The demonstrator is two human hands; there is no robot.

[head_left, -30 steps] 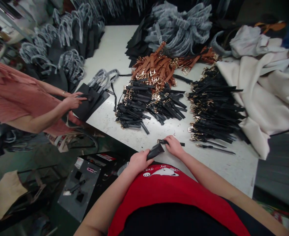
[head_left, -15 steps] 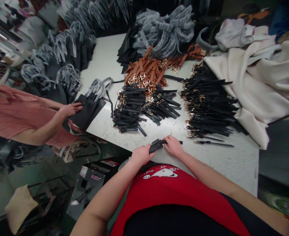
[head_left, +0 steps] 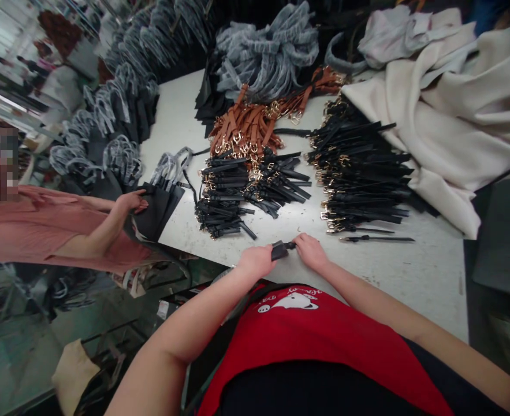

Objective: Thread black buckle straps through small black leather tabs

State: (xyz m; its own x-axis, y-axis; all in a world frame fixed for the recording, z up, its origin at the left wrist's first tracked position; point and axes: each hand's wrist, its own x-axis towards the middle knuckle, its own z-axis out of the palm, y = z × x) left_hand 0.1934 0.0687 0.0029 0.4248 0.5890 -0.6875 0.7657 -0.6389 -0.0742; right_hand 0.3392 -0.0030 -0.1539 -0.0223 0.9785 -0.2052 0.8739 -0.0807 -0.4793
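Close to my apron, at the table's near edge, both hands grip a black leather strap (head_left: 280, 250). My left hand (head_left: 257, 261) is closed around its wide, flat end. The fingers of my right hand (head_left: 310, 252) pinch the narrower end, where a dark knob or loop shows; its exact shape is too small to tell. Just beyond lies a pile of black straps with gold buckles (head_left: 226, 196). Further right is a longer row of black buckled straps (head_left: 363, 167), with a single strap (head_left: 378, 238) lying apart in front of it.
Brown straps with gold clasps (head_left: 246, 124) and plastic-wrapped handles (head_left: 272, 52) lie further back on the white table (head_left: 428, 277). Cream fabric (head_left: 445, 121) drapes over the right side. At the left, a person in a pink shirt (head_left: 103, 231) handles black panels (head_left: 155, 211).
My view has shifted and tilted slightly. Both hands still hold the strap, and its narrow tail no longer shows beyond my right hand. The person at left has moved a hand on the panels.
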